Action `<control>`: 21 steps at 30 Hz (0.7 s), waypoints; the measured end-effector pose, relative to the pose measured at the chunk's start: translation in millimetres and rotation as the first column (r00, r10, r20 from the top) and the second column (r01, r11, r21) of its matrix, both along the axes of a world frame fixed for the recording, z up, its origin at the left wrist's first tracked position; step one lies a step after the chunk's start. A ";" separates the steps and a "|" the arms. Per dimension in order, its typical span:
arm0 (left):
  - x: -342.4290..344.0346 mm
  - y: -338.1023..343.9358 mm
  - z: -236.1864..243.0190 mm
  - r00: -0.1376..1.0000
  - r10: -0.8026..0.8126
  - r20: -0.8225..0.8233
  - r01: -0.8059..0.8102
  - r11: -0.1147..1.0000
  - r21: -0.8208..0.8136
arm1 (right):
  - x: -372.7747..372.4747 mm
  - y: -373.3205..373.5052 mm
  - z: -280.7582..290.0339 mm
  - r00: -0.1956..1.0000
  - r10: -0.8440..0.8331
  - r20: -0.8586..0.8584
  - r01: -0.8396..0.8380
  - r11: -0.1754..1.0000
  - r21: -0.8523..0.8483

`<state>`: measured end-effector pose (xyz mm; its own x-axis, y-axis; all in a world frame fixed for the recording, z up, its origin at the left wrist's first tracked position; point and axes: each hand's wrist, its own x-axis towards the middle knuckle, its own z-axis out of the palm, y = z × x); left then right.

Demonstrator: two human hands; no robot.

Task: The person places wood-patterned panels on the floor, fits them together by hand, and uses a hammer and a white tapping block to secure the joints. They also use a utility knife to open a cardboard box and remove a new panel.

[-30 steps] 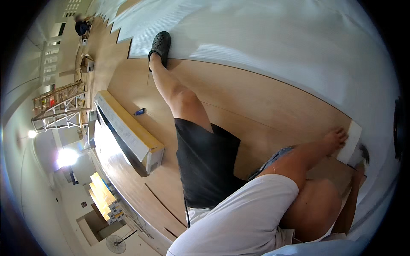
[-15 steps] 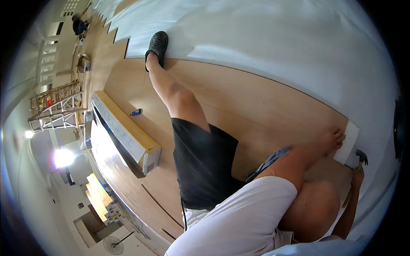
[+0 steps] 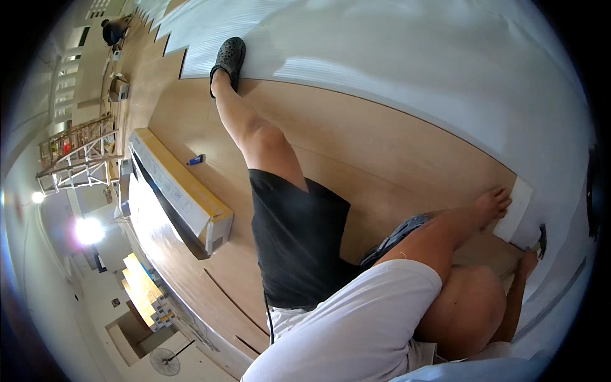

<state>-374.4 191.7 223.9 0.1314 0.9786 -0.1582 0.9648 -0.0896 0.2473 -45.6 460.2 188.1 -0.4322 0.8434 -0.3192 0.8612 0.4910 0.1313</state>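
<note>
My left hand (image 3: 493, 205) lies with fingers spread on a pale wooden floor plank (image 3: 394, 146), beside a short white strip (image 3: 513, 207) at the plank's end. My right hand (image 3: 527, 262), at the far right, grips a hammer (image 3: 542, 237), its dark head near the strip and the board edge. My outstretched leg (image 3: 267, 149), in black shorts, crosses the planks, with a dark clog (image 3: 229, 58) at the board edge. My bent knee (image 3: 468, 305) is beside my left arm. A blue-grey patterned item (image 3: 398, 235) is partly hidden under that arm.
A long open carton (image 3: 181, 184) and small blue object (image 3: 195, 160) lie to the left, with a metal scaffold (image 3: 76, 153) behind. Pale sheeting (image 3: 414, 51) borders the planks. A co-worker (image 3: 116, 30) crouches far off. Stacked boxes (image 3: 143, 290) and a fan (image 3: 164, 361) stand farther back.
The hammer was lifted upright half a second ago and is now a little lower. My left hand stays on the plank. The whole view has shifted slightly.
</note>
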 end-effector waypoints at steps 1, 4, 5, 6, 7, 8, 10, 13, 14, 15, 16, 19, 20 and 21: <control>-0.1 -0.3 0.5 0.999 -0.011 0.030 0.011 1.000 0.001 | -1.3 -1.1 -2.6 0.993 -0.016 -0.114 0.003 0.994 -0.111; -0.2 0.5 -0.5 1.000 -0.015 0.026 0.016 0.999 -0.034 | 2.1 3.2 -9.0 0.938 -0.176 -0.300 0.030 0.900 -0.436; 0.7 0.7 -1.2 1.000 -0.001 0.016 0.001 1.000 -0.023 | 4.0 3.8 -15.3 0.932 -0.218 -0.291 0.123 0.942 -0.313; 1.3 1.1 -2.1 1.000 0.002 0.011 -0.002 1.000 -0.012 | 7.8 8.5 -16.8 0.928 -0.261 -0.267 0.202 0.952 -0.230; 1.5 1.7 -3.0 1.000 -0.008 -0.015 0.008 1.000 -0.028 | 10.3 11.4 -21.7 0.925 -0.272 -0.266 0.254 0.962 -0.102; 1.1 2.3 -3.9 1.000 -0.016 0.010 0.016 1.000 -0.012 | 13.6 16.4 -23.3 0.919 -0.294 -0.263 0.281 0.956 -0.088; 0.5 3.3 -4.9 0.999 -0.023 -0.027 0.022 0.999 -0.034 | 16.7 22.3 -26.6 0.863 0.453 -0.226 -0.444 0.891 0.092; -1.2 3.3 -4.8 1.000 -0.011 -0.026 0.010 0.999 -0.032 | 8.8 25.1 -21.2 0.968 -0.004 -0.249 -0.054 0.972 -0.227; -1.8 2.9 -4.2 1.000 -0.024 -0.015 0.023 0.999 -0.039 | 4.1 18.5 -19.3 0.961 -0.136 -0.240 0.051 0.942 -0.331; -2.7 2.6 -3.9 1.000 -0.024 -0.016 0.024 0.999 -0.039 | -2.6 16.9 -13.1 0.940 -0.273 -0.205 0.173 0.898 -0.404; -2.7 2.0 -3.1 0.999 -0.025 -0.035 0.023 0.999 -0.049 | -10.4 9.4 -10.8 0.922 -0.225 -0.316 0.152 0.959 -0.239; -4.3 1.2 -1.6 1.000 -0.016 -0.025 0.015 0.998 -0.054 | -29.3 -0.9 1.2 0.794 -0.478 -0.376 0.386 0.874 -0.296; -5.2 1.4 -1.6 1.000 -0.006 -0.023 0.005 0.999 -0.052 | -33.2 -0.6 2.6 0.869 -0.395 -0.300 0.293 0.897 -0.333; -5.2 1.1 -1.6 1.000 -0.012 -0.004 0.012 0.998 -0.060 | -32.9 -0.7 2.3 0.924 -0.311 -0.221 0.221 0.909 -0.354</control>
